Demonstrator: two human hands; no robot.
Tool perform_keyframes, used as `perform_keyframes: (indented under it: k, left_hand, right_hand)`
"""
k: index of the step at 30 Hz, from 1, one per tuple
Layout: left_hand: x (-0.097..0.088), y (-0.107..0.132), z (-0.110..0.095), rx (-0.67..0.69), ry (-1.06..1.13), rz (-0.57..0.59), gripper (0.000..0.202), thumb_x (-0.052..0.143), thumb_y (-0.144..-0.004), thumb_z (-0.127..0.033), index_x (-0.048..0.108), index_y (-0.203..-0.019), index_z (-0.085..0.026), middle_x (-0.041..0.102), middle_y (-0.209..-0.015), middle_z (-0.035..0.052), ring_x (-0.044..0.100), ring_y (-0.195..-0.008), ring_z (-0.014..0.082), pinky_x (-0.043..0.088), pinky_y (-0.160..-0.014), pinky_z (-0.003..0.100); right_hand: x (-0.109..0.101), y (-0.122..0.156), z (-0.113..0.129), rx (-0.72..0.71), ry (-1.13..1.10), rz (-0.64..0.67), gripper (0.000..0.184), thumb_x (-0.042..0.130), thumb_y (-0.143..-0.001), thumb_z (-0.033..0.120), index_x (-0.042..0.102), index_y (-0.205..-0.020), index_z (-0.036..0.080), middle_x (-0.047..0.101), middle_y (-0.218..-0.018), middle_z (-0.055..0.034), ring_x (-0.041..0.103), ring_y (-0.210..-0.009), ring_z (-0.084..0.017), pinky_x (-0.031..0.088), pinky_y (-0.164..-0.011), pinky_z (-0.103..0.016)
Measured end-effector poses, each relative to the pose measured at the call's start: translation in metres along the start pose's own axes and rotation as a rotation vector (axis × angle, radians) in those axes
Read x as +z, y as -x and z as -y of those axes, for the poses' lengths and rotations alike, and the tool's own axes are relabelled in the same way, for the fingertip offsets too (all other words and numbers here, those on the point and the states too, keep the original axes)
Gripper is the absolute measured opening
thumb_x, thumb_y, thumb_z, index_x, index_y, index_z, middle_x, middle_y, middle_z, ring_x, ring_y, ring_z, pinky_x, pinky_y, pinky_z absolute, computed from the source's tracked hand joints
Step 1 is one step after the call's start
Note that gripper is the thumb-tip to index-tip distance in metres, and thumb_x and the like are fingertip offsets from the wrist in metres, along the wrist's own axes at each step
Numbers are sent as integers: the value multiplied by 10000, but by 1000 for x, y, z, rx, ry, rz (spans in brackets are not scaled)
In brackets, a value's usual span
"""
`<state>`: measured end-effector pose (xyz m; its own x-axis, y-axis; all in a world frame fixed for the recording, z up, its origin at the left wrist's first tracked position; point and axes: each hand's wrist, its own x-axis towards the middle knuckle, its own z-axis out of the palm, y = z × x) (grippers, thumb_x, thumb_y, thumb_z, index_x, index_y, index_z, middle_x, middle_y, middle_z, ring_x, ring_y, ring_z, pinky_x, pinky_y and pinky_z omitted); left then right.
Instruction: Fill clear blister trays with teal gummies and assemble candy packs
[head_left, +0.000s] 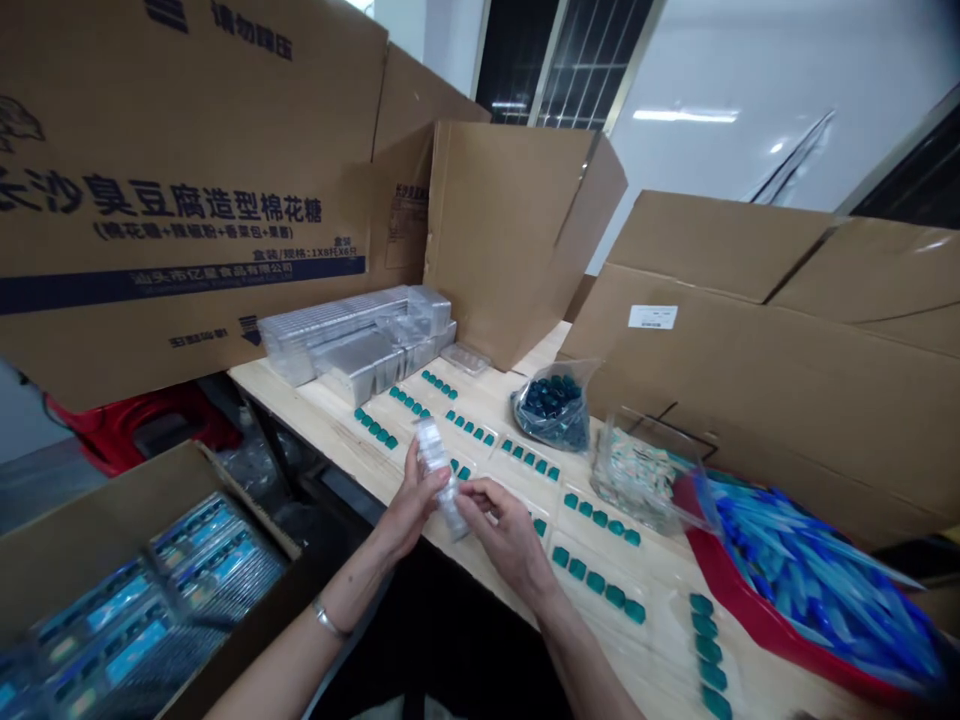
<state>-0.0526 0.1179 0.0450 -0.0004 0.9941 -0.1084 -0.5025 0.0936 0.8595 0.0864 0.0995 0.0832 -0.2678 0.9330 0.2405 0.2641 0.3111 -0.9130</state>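
Gripping a clear plastic strip (436, 462), the left hand (414, 500) curls closed around it. The right hand (507, 535) pinches its lower end.

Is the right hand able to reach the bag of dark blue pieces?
Probably yes: only low rows of teal pieces lie between the right hand and the bag of dark blue pieces, though that hand holds a clear plastic piece with the left hand.
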Motion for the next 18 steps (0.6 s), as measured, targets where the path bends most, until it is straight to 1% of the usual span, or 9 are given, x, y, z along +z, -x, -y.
perform_keyframes:
  k: [3, 6, 8, 10, 12, 13, 15, 16, 18]
  left_hand:
    - [-1, -5, -1, -18, 4, 6, 832, 694, -656, -341, 251, -1360, -365, 549, -1080, 48, 576, -909, 180, 459, -749, 300]
    - [-3, -9, 2, -40, 8, 0, 878, 694, -663, -347, 187, -1379, -388, 531, -1122, 55, 577, -935, 187, 468, -756, 306]
    - [-5, -10, 5, -44, 19, -17, 912, 696, -665, -360, 141, -1387, -400, 514, -1158, 58, 574, -954, 190, 476, -758, 311]
    - [-7, -10, 7, -43, 30, -42, 965, 718, -647, -362, 105, -1391, -406, 487, -1206, 65, 566, -978, 196, 482, -761, 312]
    - [-9, -8, 5, -36, 52, -48, 980, 729, -633, -388, 102, -1386, -417, 467, -1248, 68, 557, -1006, 199, 485, -765, 311]
    - [-11, -6, 1, -34, 79, -35, 939, 706, -646, -442, 120, -1380, -422, 469, -1258, 68, 554, -1018, 202, 486, -769, 318]
    - [-16, -3, -9, -50, 172, 34, 778, 565, -704, -592, 203, -1365, -400, 500, -1244, 76, 552, -1031, 215, 484, -790, 363]
    - [-21, -2, -16, -83, 230, 91, 712, 463, -733, -650, 259, -1354, -367, 525, -1221, 89, 556, -1029, 228, 477, -802, 399]
    - [-31, -2, -27, -216, 327, 241, 685, 335, -776, -671, 355, -1329, -267, 569, -1166, 128, 567, -1017, 258, 449, -832, 468]
  right_hand:
    - [-1, -14, -4, 130, -219, 83, 232, 562, -805, 361, 606, -909, 159, 646, -803, -31, 596, -709, -130, 485, -652, -250]
    - [2, -20, -9, 155, -291, 120, 256, 566, -796, 370, 586, -938, 158, 634, -778, -17, 588, -686, -120, 477, -639, -245]
    - [6, -19, -10, 126, -234, 125, 311, 615, -755, 329, 563, -1012, 161, 628, -773, -10, 582, -680, -123, 478, -627, -247]
    - [10, -15, -9, 59, -119, 103, 394, 650, -707, 249, 535, -1075, 167, 628, -818, -15, 576, -703, -127, 481, -647, -255]
    - [11, -12, -5, -17, 15, 56, 399, 632, -684, 169, 538, -1071, 173, 622, -884, -26, 566, -728, -126, 477, -678, -259]
    - [9, -11, -1, -54, 73, 34, 386, 611, -679, 140, 543, -1058, 174, 615, -901, -28, 559, -731, -123, 474, -685, -258]
    - [-1, -10, 7, -127, 160, 31, 401, 586, -659, 107, 543, -1052, 174, 599, -918, -31, 546, -738, -122, 466, -686, -251]
    - [-9, -11, 12, -170, 194, 65, 423, 583, -646, 98, 539, -1061, 173, 591, -918, -31, 541, -740, -122, 461, -682, -246]
    - [-28, -15, 21, -277, 258, 225, 466, 582, -622, 81, 543, -1078, 170, 582, -918, -32, 533, -754, -122, 451, -692, -239]
